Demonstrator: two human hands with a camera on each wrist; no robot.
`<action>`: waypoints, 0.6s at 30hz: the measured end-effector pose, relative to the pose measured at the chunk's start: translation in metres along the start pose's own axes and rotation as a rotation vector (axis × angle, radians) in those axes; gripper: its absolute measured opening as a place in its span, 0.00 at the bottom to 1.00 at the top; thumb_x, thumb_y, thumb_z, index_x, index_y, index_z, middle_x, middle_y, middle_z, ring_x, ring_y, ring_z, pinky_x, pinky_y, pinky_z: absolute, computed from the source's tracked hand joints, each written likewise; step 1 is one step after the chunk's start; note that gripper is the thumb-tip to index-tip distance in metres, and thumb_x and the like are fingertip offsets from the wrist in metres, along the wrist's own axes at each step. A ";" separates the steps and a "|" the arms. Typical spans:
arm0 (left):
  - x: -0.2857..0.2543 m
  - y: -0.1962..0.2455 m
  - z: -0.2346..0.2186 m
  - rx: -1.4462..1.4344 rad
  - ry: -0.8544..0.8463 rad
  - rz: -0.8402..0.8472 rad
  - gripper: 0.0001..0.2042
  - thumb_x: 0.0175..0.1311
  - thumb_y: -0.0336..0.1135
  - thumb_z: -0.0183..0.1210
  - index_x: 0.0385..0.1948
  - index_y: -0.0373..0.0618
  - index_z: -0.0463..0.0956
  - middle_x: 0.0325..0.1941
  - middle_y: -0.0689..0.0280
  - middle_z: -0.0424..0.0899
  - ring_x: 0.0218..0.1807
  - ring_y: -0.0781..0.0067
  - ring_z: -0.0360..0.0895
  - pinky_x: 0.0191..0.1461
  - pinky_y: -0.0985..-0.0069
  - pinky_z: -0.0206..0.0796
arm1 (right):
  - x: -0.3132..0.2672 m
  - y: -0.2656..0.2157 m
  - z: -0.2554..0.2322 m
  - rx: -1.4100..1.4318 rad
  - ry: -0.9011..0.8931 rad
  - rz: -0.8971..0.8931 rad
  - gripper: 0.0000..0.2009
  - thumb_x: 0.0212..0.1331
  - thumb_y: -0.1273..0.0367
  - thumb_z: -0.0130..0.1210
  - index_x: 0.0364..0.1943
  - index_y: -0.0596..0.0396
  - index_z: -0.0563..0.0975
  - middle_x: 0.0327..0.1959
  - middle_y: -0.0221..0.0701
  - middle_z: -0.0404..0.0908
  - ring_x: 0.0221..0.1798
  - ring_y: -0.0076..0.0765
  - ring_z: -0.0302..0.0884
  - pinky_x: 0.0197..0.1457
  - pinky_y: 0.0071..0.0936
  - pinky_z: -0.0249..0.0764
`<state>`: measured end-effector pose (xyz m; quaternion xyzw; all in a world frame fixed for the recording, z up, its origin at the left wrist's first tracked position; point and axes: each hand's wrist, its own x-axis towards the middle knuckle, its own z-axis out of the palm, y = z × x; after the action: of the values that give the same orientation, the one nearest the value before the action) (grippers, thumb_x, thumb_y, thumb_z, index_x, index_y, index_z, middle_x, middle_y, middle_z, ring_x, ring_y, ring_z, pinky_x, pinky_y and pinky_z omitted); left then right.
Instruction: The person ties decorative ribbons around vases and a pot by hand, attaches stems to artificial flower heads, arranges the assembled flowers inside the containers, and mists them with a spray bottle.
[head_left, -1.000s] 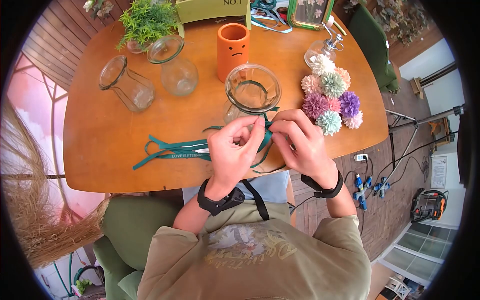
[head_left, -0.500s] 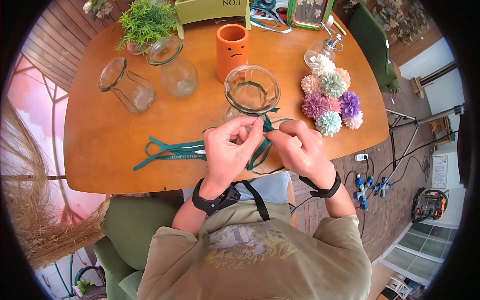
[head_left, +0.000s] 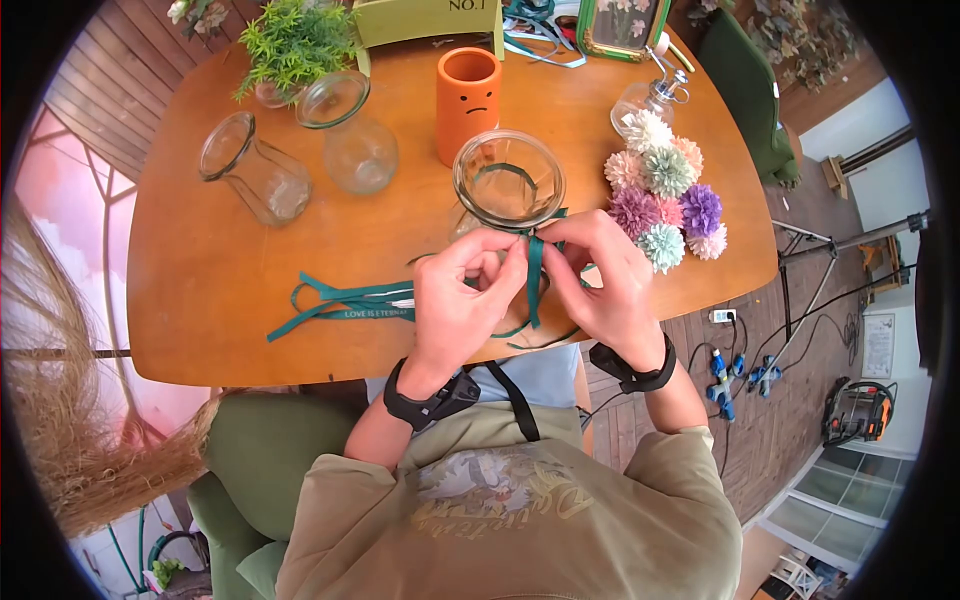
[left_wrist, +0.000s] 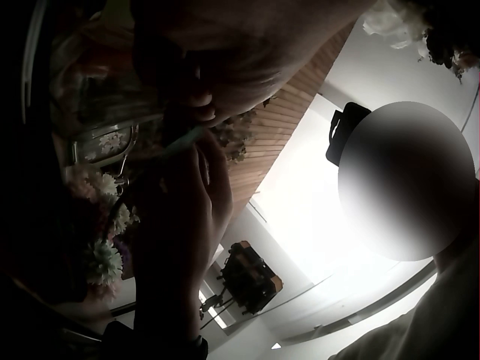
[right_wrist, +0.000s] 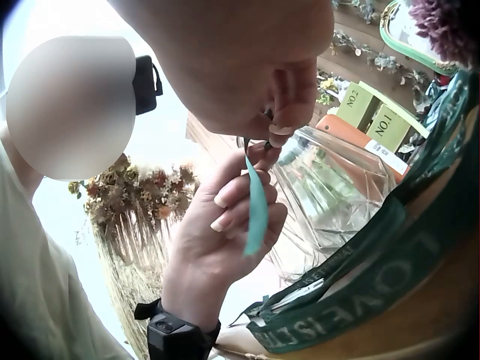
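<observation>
In the head view a wide-rimmed glass vase point(head_left: 510, 215) stands at the table's near side, with dark green ribbon point(head_left: 535, 270) at its neck. My left hand point(head_left: 462, 305) pinches the ribbon between thumb and forefinger just below the rim. Close beside it, my right hand point(head_left: 608, 285) pinches the ribbon too, thumb and forefinger at the same spot. A short ribbon end hangs down between the hands. From the right wrist view, this ribbon tail point(right_wrist: 256, 214) dangles in front of the left hand point(right_wrist: 225, 225). The left wrist view is very dark.
Printed green ribbons point(head_left: 350, 298) lie left of the hands. Two more glass vases point(head_left: 360, 160) point(head_left: 285, 195) stand at the left. An orange pot point(head_left: 467, 110) with a frowning face is behind the worked vase. Pompom flowers point(head_left: 660, 205) and a glass spray bottle point(head_left: 645, 95) are at the right.
My right hand dipped slightly, then rose back beside the left fingertips. The ribbon between the hands now hangs as a short upright strip. The left hand stays nearly in place.
</observation>
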<state>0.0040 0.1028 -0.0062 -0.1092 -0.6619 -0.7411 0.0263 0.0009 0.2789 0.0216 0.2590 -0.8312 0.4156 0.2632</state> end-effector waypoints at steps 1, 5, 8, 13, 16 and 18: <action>0.000 0.000 0.000 0.002 -0.011 0.010 0.04 0.72 0.26 0.63 0.41 0.34 0.82 0.19 0.75 0.77 0.18 0.91 0.69 0.21 0.86 0.56 | 0.000 0.000 -0.002 0.006 -0.023 0.012 0.10 0.57 0.81 0.65 0.42 0.58 0.82 0.34 0.32 0.81 0.24 0.26 0.77 0.24 0.24 0.71; 0.000 0.001 0.000 0.013 -0.022 -0.006 0.04 0.72 0.26 0.63 0.40 0.35 0.81 0.20 0.74 0.78 0.19 0.91 0.69 0.21 0.86 0.56 | 0.002 0.007 -0.008 -0.012 -0.077 -0.059 0.10 0.56 0.81 0.66 0.42 0.58 0.84 0.34 0.33 0.81 0.26 0.34 0.79 0.27 0.29 0.75; 0.001 0.003 0.000 0.000 -0.024 -0.022 0.04 0.73 0.27 0.62 0.39 0.35 0.81 0.20 0.73 0.78 0.19 0.91 0.69 0.21 0.86 0.55 | 0.003 0.008 -0.012 -0.038 -0.133 -0.106 0.11 0.56 0.81 0.65 0.43 0.59 0.84 0.34 0.35 0.80 0.30 0.38 0.81 0.29 0.32 0.77; 0.000 0.002 -0.003 -0.004 -0.035 -0.036 0.04 0.74 0.28 0.61 0.40 0.36 0.80 0.21 0.72 0.79 0.19 0.90 0.70 0.20 0.86 0.54 | 0.007 0.003 -0.018 0.001 -0.223 -0.082 0.12 0.58 0.80 0.65 0.46 0.60 0.83 0.37 0.35 0.78 0.31 0.39 0.81 0.29 0.33 0.76; -0.001 0.004 -0.003 -0.012 -0.044 -0.038 0.04 0.75 0.27 0.60 0.41 0.36 0.80 0.22 0.72 0.79 0.19 0.90 0.70 0.21 0.86 0.55 | 0.005 0.003 -0.015 -0.058 -0.252 -0.081 0.12 0.58 0.79 0.65 0.47 0.59 0.82 0.37 0.35 0.76 0.31 0.41 0.80 0.28 0.34 0.76; -0.001 0.002 -0.004 -0.001 -0.054 -0.014 0.04 0.75 0.27 0.60 0.42 0.36 0.80 0.22 0.72 0.79 0.19 0.89 0.70 0.21 0.86 0.56 | 0.005 0.003 -0.014 -0.115 -0.244 -0.102 0.12 0.59 0.78 0.65 0.47 0.58 0.81 0.37 0.35 0.75 0.31 0.41 0.80 0.28 0.35 0.76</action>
<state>0.0049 0.0989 -0.0045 -0.1243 -0.6628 -0.7384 0.0031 -0.0015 0.2911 0.0302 0.3339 -0.8652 0.3189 0.1954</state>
